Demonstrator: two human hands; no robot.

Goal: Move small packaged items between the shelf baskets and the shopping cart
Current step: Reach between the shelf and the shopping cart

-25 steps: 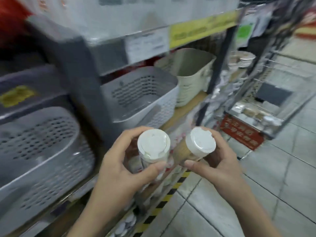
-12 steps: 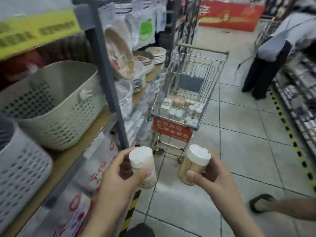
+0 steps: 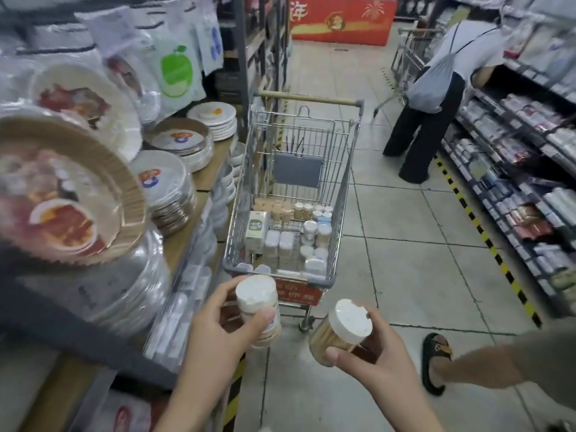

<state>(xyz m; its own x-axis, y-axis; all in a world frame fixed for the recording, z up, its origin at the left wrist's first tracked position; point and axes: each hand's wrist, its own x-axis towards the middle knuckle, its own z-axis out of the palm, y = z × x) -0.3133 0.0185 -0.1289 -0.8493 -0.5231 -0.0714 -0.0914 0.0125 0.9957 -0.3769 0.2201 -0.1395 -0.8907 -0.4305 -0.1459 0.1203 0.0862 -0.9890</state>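
We're in a shop aisle; a wire shopping cart [image 3: 296, 194] stands on the tiled floor [image 3: 405, 260], small packaged goods in its basket. Wrapped paper plates [image 3: 162, 182] stack the left shelf; packed shelves [image 3: 514, 182] line the right; a shopper [image 3: 436, 88] browses there.

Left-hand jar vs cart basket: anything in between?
Nothing solid. In the head view the jar in the left hand overlaps the cart's near rim and its red sign; only bare floor tile lies below.

Two hands [image 3: 218, 335] [image 3: 378, 358], two white-capped jars [image 3: 257, 304] [image 3: 341, 330], one shopping cart [image 3: 339, 182].
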